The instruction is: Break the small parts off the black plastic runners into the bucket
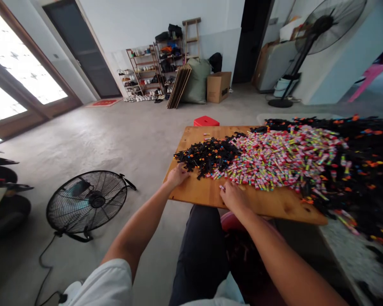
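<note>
My left hand (178, 175) is at the left edge of a heap of small black plastic pieces (210, 155) with orange, yellow and blue bits. Its fingers are drawn together against the pieces; what they hold is too small to make out. My right hand (233, 196) is closed near the front edge of the wooden board (207, 193), pinching a small pink-and-white tube (222, 188) at its fingertips. Beyond it spreads a large pile of similar tubes (274, 159) in pink, white, red and yellow-green, touching the black heap.
More black pieces with orange parts (370, 170) are heaped at the right. Below the board, by my leg, is a dark red tub (271, 231). A black floor fan (87, 204) lies to the left. Behind the board is a red stool (206, 121); a carton (218, 87) stands farther back.
</note>
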